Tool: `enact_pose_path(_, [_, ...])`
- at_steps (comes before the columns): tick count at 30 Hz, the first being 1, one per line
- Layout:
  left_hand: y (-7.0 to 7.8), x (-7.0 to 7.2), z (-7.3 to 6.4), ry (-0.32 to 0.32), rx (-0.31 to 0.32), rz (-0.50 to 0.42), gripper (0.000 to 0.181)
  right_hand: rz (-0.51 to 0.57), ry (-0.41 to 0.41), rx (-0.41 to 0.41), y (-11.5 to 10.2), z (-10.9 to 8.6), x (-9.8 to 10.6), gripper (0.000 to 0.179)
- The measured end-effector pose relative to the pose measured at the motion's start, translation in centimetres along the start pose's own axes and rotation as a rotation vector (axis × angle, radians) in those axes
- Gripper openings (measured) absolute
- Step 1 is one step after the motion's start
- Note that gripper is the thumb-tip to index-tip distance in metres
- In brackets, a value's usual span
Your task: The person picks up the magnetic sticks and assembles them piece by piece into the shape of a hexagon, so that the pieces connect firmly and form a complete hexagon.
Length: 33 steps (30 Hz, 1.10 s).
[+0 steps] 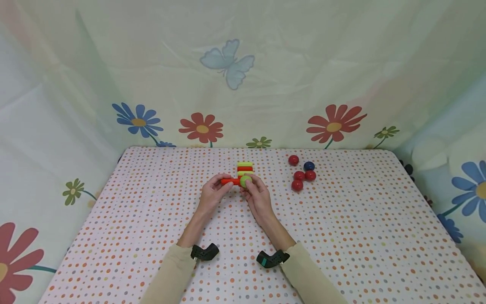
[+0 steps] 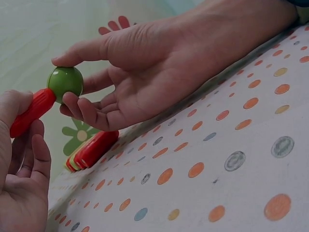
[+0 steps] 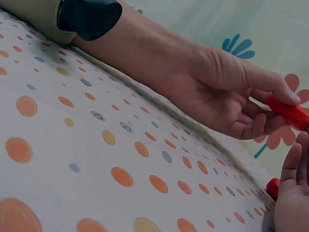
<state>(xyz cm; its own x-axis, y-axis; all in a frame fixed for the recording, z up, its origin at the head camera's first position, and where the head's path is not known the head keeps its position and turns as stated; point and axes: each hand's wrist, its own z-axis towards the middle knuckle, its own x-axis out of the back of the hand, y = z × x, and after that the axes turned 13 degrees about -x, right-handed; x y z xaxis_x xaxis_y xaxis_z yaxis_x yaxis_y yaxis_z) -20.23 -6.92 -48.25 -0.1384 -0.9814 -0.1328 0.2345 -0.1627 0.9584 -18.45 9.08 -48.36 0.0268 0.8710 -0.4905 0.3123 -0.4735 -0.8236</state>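
Your left hand has the red stick, thumb on top and fingers curled under it. Your right hand pinches the green ball between thumb and fingers. Both are up off the bench, in front of you, near the middle. Stick's end meets the ball's side in the left wrist view; can't tell if it's seated in a hole or just touching. In that view the stick tilts up toward the ball.

Just past your hands, a row of sticks lies side by side on the bench, yellow-green and red alternating; your hands partly cover the near end, so you get no full count.

Off to your right, well apart from your hands: four red balls and a navy ball. Farthest red ball sits apart, near the navy one. Other three reds are bunched close, nearest red ball toward you.

You wear beige sleeves, with a black wrist device at the left cuff and a matching one at the right. Dotted cloth covers the bench; flower-print backdrop behind, pale blue butterfly on it.
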Motion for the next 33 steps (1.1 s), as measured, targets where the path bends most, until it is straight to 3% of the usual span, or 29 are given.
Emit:
enact_pose_path(5, [-0.04, 0.05, -0.03, 0.000, 0.006, 0.001, 0.032, -0.078, 0.015, 0.007, 0.10, 0.01, 0.03, 0.047])
enact_pose_path(9, [-0.07, 0.07, -0.03, 0.013, 0.000, 0.001, 0.031, -0.141, 0.021, 0.034, 0.07, -0.11, -0.06, 0.046])
enact_pose_path(15, [-0.11, 0.05, 0.16, 0.027, 0.001, -0.009, 0.029, -0.101, 0.040, 0.046, -0.18, -0.17, -0.25, 0.039])
enact_pose_path(19, [0.06, 0.00, 0.21, 0.006, 0.038, 0.000, 0.031, -0.065, 0.061, 0.034, -0.17, -0.09, -0.17, 0.034])
enact_pose_path(23, [-0.01, 0.01, 0.16, -0.030, 0.053, 0.055, 0.032, -0.122, 0.062, 0.038, -0.03, -0.16, -0.11, 0.030])
enact_pose_path(27, [-0.11, -0.01, 0.01, -0.052, 0.036, 0.093, 0.033, -0.186, 0.058, 0.052, 0.03, -0.34, -0.22, 0.030])
enact_pose_path(33, [-0.02, -0.02, -0.11, -0.062, 0.005, 0.121, 0.033, -0.195, 0.062, 0.059, 0.03, -0.39, -0.31, 0.033])
